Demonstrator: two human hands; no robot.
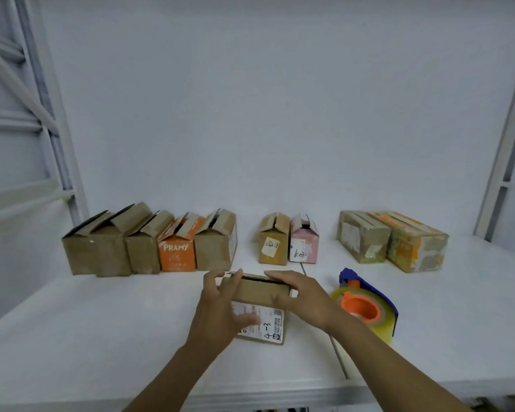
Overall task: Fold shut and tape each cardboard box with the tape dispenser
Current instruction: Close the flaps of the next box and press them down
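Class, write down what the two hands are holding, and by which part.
Both hold the cardboard box labelled 4-3: left hand grips its left end, right hand its right end.

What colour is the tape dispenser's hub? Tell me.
The hub is orange; head view.
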